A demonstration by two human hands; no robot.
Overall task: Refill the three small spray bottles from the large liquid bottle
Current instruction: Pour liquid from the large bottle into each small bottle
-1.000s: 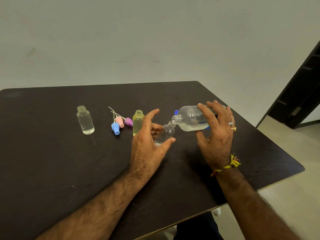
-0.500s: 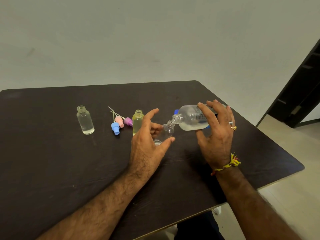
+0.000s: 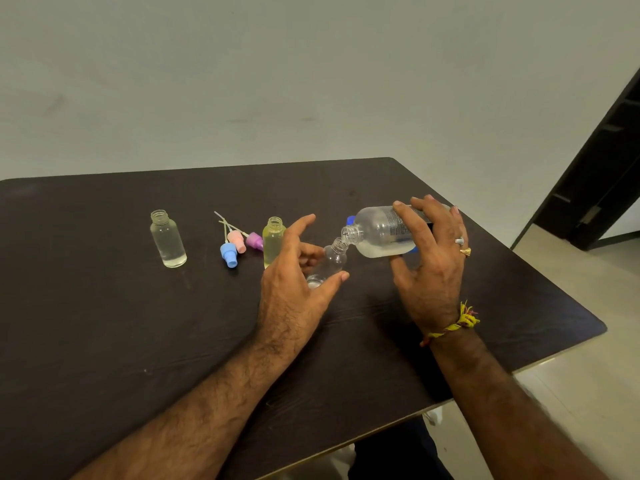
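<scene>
while the large bottle (image 3: 379, 233) pours, table's right edge (image 3: 540, 271) lies near.

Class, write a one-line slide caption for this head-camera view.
Right hand tips the large bottle into a small bottle steadied by the left hand.

We see our bare, hairy forearms, no sleeves. Our right hand (image 3: 433, 271) wears two rings (image 3: 462, 245), one silver and one gold, and a frayed yellow-and-red thread bracelet (image 3: 453, 325) circles that wrist. Our left hand (image 3: 294, 285) wears nothing.
</scene>
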